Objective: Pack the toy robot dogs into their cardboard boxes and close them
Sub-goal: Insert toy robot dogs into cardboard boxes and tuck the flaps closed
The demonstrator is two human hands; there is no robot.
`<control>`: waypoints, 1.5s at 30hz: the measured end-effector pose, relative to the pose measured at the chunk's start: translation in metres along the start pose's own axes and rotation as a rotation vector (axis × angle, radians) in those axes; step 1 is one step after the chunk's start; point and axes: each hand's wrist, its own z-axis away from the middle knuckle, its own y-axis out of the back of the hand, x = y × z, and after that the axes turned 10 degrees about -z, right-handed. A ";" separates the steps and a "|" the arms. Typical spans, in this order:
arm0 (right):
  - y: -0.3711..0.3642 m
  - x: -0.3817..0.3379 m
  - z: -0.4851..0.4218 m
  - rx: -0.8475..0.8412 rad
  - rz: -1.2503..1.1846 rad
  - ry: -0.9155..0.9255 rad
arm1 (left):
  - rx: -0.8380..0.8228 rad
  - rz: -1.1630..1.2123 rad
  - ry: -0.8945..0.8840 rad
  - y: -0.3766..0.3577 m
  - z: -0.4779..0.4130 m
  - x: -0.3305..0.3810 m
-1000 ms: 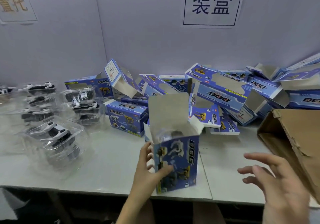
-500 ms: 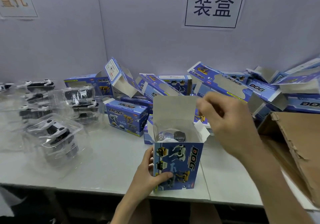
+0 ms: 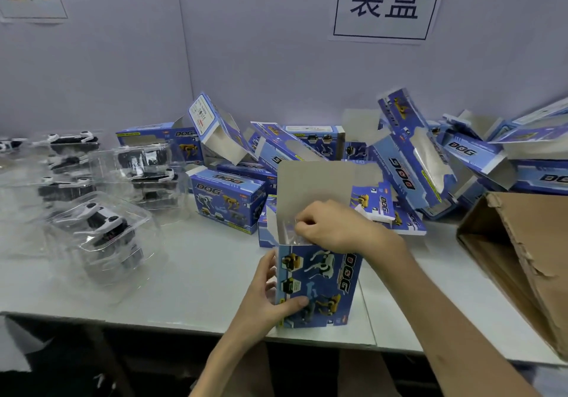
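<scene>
White laminate covered the desk, which ran the full width under a pale wall with a printed sign. A torn brown carton lay on its side at the right end, its mouth facing left. A heap of blue boxes was piled along the wall behind, many with their flaps open. At the left, clear plastic shells sat in a loose cluster, each with a black-and-white toy dog inside.

An upright box stood at the near edge of the desk, its grey top flap raised straight up. A glint of clear shell showed down in its mouth; the toy itself was hidden.

The left grip held the box low on its left side, thumb laid across the printed front, fingers wrapped behind. The right forearm crossed in from the lower right, wrist bent downward. The right grip hovered over the box mouth, its fingers curled tight with the tips at the shell's edge; whether they pinched or only pressed it could not be told.
</scene>
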 end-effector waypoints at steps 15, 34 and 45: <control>-0.002 -0.004 0.007 -0.011 0.018 0.001 | 0.401 -0.478 -0.371 0.008 -0.010 0.085; -0.016 0.062 0.077 0.971 -1.149 -0.198 | -0.026 -1.555 -0.181 -0.020 -0.023 0.160; -0.043 0.069 0.044 0.319 -1.594 -0.085 | -0.080 -1.599 -0.217 -0.018 -0.019 0.166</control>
